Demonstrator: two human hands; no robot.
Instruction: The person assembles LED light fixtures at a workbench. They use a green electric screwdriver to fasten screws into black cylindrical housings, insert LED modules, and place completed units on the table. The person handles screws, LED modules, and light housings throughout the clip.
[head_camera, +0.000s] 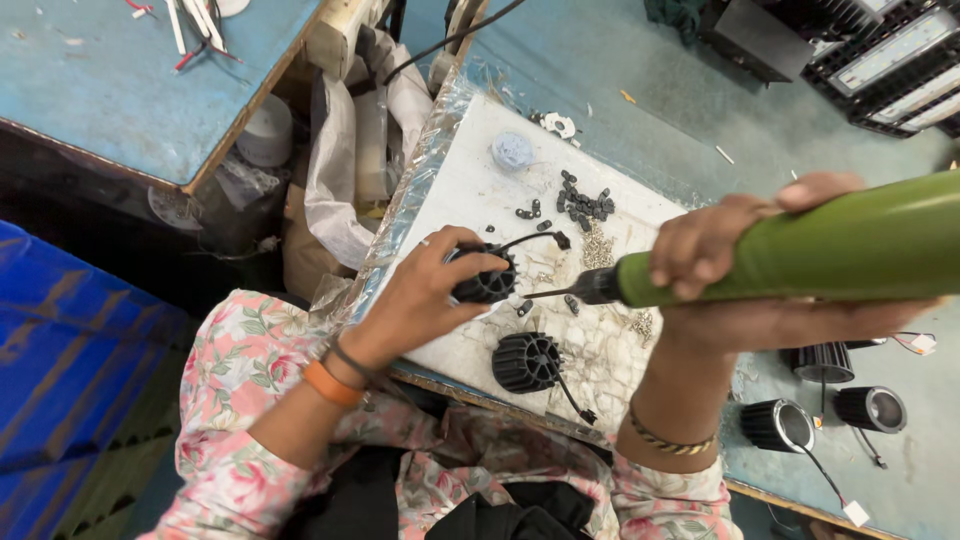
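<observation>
My left hand (425, 295) grips a black finned round housing (487, 284) with a short black wire, pressed down on a white board (470, 180). In my right hand (735, 270) is a long green electric screwdriver (820, 255), its dark bit tip touching the side of the housing. A second black finned housing (527, 362) with a wire lies just below, near the board's front edge. A pile of small black parts (583, 205) and a cluster of silvery screws (598, 245) lie on the board beyond the hands.
Three black cylindrical housings (830, 395) with wires stand on the teal bench at the right. Black ribbed light fixtures (890, 60) sit at the top right. Another blue table (120, 80) is at the upper left, with bags and a white roll in the gap between.
</observation>
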